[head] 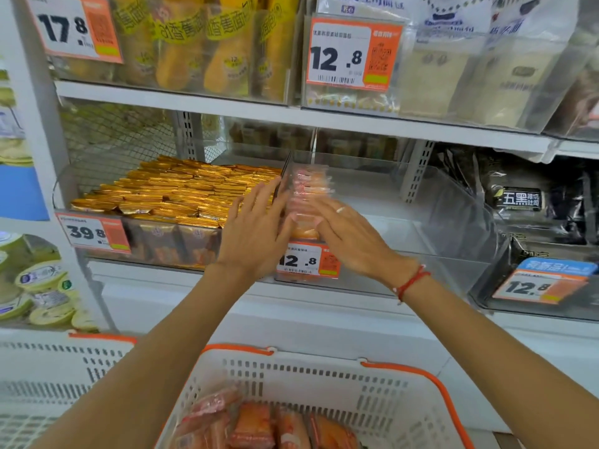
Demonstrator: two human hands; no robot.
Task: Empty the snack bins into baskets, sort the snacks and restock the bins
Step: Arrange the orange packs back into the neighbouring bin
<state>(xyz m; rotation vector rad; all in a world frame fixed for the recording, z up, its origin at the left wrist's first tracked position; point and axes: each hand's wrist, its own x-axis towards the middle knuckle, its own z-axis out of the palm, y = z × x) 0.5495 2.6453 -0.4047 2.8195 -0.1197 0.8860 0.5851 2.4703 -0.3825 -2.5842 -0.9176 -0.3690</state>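
A row of orange-pink snack packets (308, 189) stands on edge along the left wall of a clear plastic bin (421, 222) on the middle shelf. My left hand (256, 231) presses flat against the left side of the row, fingers spread. On the row's right side my right hand (350, 234) lies flat with a ring on one finger. Neither hand grips a packet. The rest of that bin is bare. Below, a white basket with orange rim (405, 371) holds more orange packets (259, 426).
A bin of gold-wrapped snacks (168, 189) fills the shelf to the left. Dark packets (522, 199) sit in the bin to the right. A second white basket (48, 367) stands at lower left. Price tags hang on bin fronts; yellow and white bags fill the upper shelf.
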